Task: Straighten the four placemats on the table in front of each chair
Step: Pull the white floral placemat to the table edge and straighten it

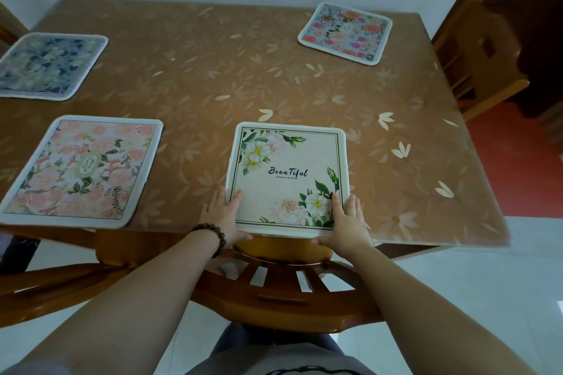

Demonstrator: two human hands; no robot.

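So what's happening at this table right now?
A person leans over a wooden chair with both hands on the near corners of the white "Beautiful" placemat: left hand and right hand, fingers flat, thumbs at its near edge. It sits roughly square to the table edge. The pink floral placemat, blue floral placemat and far floral placemat lie untouched, visibly askew.

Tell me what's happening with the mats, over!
Left hand and right hand flat, fingers straight, on near corners of white square "Beautiful" flower placemat. It sits square at brown leaf-patterned table edge. Nothing in the way.
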